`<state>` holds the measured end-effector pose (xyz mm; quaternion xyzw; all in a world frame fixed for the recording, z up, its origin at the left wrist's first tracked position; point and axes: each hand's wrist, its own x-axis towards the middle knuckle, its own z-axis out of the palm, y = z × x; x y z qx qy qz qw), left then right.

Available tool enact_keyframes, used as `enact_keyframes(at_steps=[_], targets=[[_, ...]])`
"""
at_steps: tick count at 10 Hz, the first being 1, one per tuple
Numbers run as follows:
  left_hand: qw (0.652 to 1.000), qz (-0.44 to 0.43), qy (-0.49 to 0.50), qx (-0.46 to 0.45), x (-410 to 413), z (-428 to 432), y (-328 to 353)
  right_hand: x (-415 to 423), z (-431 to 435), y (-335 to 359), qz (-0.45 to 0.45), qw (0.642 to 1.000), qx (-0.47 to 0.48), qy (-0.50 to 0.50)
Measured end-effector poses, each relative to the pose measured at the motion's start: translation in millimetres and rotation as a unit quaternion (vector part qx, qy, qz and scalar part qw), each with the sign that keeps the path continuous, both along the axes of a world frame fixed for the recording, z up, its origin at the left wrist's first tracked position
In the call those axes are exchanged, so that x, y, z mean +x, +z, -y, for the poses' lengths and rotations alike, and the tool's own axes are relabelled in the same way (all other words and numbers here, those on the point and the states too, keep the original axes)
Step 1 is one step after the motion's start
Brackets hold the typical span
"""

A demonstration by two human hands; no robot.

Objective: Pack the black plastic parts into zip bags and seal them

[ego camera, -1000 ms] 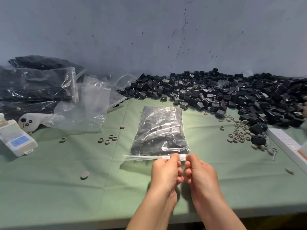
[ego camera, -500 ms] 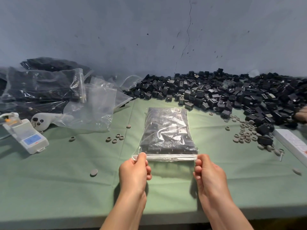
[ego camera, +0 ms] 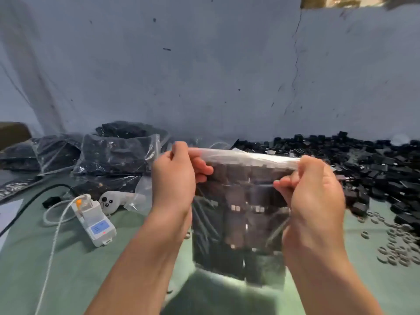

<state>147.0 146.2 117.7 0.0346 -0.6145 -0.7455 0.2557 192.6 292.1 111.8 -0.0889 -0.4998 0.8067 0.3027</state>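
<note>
Pinching top corners of a zip bag [ego camera: 238, 251] packed with black plastic parts [ego camera: 236, 214]: left hand [ego camera: 175, 178], right hand [ego camera: 316, 196].

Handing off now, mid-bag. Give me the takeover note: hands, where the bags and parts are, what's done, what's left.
Left hand grips the top left corner of the clear zip bag full of black plastic parts.
Right hand pinches its top right corner.
The bag hangs above the green table cover; seal strip stretched between the hands, closure too blurred to confirm.
Done: filled bags stacked at rear left.
Left: check the seal, add this bag to the stack, bag the loose black parts piled at right.
</note>
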Motion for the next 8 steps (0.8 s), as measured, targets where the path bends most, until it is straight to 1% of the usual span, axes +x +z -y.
enact_keyframes(at_steps=[1,2,3,4,5,6,7,8], targets=[[0.999,-0.006,0.038,-0.002,-46,29,51,-54,32,49,0.014,0.996,-0.020,0.087],[0.987,-0.110,0.110,-0.027,-81,76,114,-103,70,97,-0.085,0.981,-0.037,0.171],[0.967,-0.183,0.157,-0.077,-103,123,140,-148,103,123,-0.130,0.966,0.005,0.224],[0.974,-0.092,0.163,-0.130,-130,162,107,-198,136,98,-0.046,0.961,0.037,0.269],[0.976,0.099,0.160,-0.113,-162,194,39,-240,162,25,0.113,0.936,0.084,0.323],[0.959,0.227,0.168,-0.019,-183,204,-43,-257,175,-62,0.253,0.877,0.067,0.403],[0.946,0.260,0.181,0.068,-188,195,-97,-247,162,-106,0.276,0.851,0.044,0.445],[0.937,0.239,0.225,0.121,-170,171,-124,-225,117,-107,0.217,0.876,0.087,0.423]])
